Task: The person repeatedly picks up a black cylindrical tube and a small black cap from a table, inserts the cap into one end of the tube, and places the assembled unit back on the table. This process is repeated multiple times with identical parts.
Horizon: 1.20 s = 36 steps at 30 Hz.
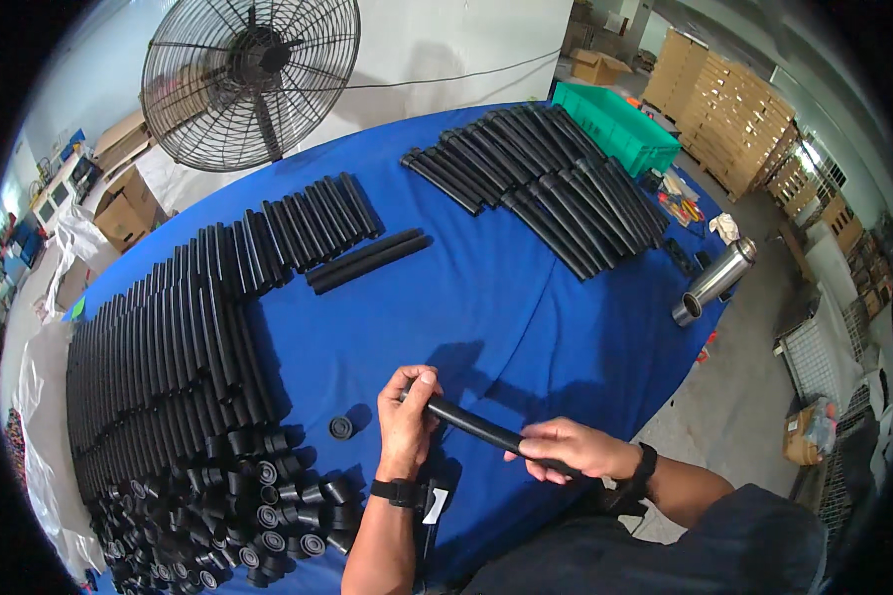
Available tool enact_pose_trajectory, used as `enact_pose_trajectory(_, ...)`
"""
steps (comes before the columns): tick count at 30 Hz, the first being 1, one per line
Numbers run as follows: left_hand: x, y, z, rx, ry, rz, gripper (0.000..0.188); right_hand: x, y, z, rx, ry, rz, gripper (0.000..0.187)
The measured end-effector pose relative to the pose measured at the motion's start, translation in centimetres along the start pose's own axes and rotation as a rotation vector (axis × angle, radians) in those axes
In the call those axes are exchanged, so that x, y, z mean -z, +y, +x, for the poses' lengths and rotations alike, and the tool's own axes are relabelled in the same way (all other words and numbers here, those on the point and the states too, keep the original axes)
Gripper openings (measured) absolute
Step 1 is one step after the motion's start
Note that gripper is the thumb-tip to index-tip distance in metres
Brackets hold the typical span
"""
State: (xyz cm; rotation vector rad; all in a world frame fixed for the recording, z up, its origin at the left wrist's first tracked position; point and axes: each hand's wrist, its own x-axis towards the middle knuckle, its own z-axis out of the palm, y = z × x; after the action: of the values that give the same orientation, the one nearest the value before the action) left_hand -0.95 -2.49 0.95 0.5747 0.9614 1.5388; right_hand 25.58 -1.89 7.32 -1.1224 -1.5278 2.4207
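Observation:
A black tube (474, 423) slants across the front of the blue-covered table, held between both hands. My left hand (404, 415) is closed round its upper left end, thumb on top. Farther down, my right hand (573, 448) wraps the other end, which its fingers partly hide. One black round cap (341, 427) lies alone just left of my left hand. A heap of similar black caps (268, 516) fills the near left corner. Behind the heap, black tubes (149, 347) lie in dense rows. Two more tubes (369, 261) lie apart at mid-table.
Stacked black tubes with wider ends (556, 188) lie at the far right beside a green crate (615, 124). A steel flask (719, 278) lies near the right edge of the blue cloth (446, 327). A large fan (253, 74) stands behind the table; cartons (719, 109) are piled beyond.

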Motion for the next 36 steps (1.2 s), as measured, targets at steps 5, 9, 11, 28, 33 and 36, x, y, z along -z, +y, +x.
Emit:
enact_pose_trajectory(5, 0.7, -1.0, 0.4, -0.023, -0.073, 0.022, 0.033, 1.2, -0.7, 0.9, 0.548, 0.413, -1.07, 0.028)
enact_pose_trajectory(9, -1.2, 0.1, -0.4, -0.119, -0.072, -0.147, 0.055, 6.3, -3.0, 1.2, 0.672, 0.554, -1.087, 0.029)
enact_pose_trajectory(11, -0.2, 0.1, -0.3, -0.064, -0.095, -0.051, 0.064, 10.4, -5.0, 1.7, 0.695, 0.764, -1.069, 0.028)
enact_pose_trajectory(28, 0.5, -0.9, 0.6, 0.044, -0.131, 0.08, 0.042, 32.0, -10.2, 6.0, 0.307, 1.466, -1.271, 0.038)
enact_pose_trajectory(33, 0.5, -0.9, 0.8, 0.044, -0.13, 0.076, 0.04, 32.3, -11.0, 6.9, 0.263, 1.502, -1.313, 0.037)
enact_pose_trajectory(36, 0.3, -1.0, 0.8, 0.045, -0.125, 0.076, 0.04, 33.0, -10.7, 7.3, 0.336, 1.5, -1.347, 0.036)
